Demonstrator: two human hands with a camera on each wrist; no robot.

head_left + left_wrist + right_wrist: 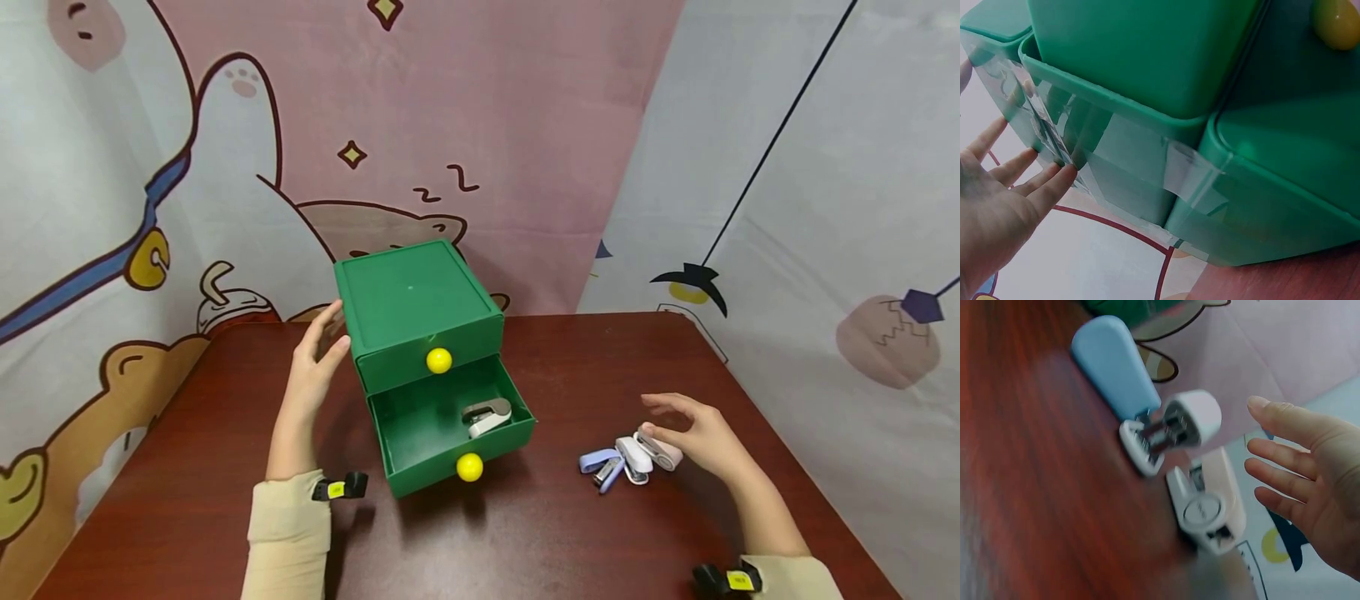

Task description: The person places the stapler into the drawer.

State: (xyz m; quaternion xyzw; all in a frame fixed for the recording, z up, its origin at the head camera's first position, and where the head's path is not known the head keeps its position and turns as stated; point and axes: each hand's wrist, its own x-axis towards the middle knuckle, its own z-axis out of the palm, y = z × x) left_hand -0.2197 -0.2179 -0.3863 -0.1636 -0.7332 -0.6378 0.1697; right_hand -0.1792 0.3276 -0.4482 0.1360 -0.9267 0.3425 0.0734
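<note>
"Where are the hands?"

"The left hand (317, 354) is beside the green box (412, 292), near the back edge of the table (555, 533). Its fingers are spread, and the fingertips seem to touch the box's side; they grasp nothing. The right hand (697, 433) hovers towards the table's right edge, fingers slightly bent and apart, holding nothing."

"And the staplers?"

"Three lie bunched between the box and the table's right edge: a blue stapler (597, 458), a white stapler (633, 454) and a pink stapler (663, 452), the pink one nearest the right hand. A fourth, a grey-and-white stapler (489, 418), lies in the lower drawer (416, 429), by its front right corner."

"What could go wrong?"

"The bunch worries me first. They lie so close that a careless pinch at the pink one could drag the white one along. The blue one looks spread apart, so it might snag its neighbour."

"And the box?"

"The lower drawer juts out towards the table's front edge. A knock there could swing or tip the box, I'd judge, since the left hand has no real grip on it. A hard shove on the yellow knob (469, 467) might also send the stapler inside sliding."
</note>
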